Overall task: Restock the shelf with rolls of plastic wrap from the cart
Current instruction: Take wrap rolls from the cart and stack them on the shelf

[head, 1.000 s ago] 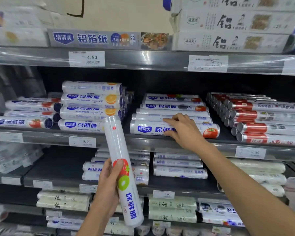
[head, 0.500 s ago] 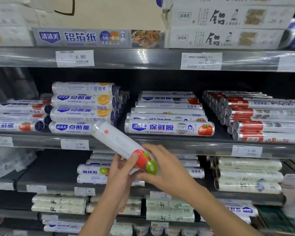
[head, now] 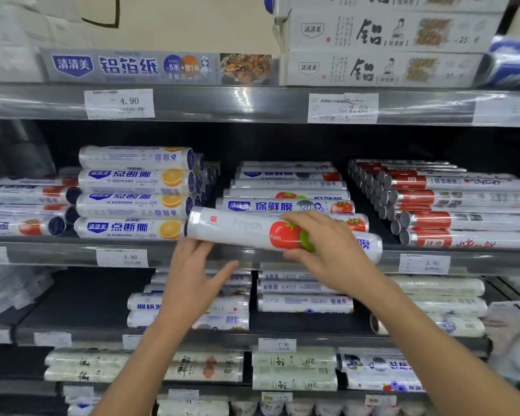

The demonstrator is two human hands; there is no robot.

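Head view, two voices talking you through it.

Spotter: Your right hand [head: 327,256] grips the plastic wrap roll [head: 237,229] around its tomato print. The fingers curl over the top and the thumb is tucked underneath.

Checker: You have the roll lying almost level, its left end a touch higher, right in front of the middle shelf's front rail [head: 57,253]. It hangs before the stack of tomato-print rolls [head: 285,206]. Whether it rests on the rail, I cannot tell.

Spotter: Your left hand [head: 192,283] is below the roll's left part. Its fingers are straight and close together, pointing up, with the thumb spread out toward your right. The fingertips reach the roll's underside, but I cannot tell if they touch it or stop just short.

Checker: The roll's left cap sits just beside the bottom orange-print roll [head: 126,228]. Off to your right, the red-banded rolls [head: 463,221] lie stacked on the same shelf.

Spotter: The 9.90 price tag [head: 122,257] is on the rail just left of your left fingertips. The 5.90 price tag [head: 425,263] is just past the roll's right end.

Checker: Foil boxes [head: 382,67] stand on the shelf above, and more rolls [head: 305,303] lie on the shelf below your arms.
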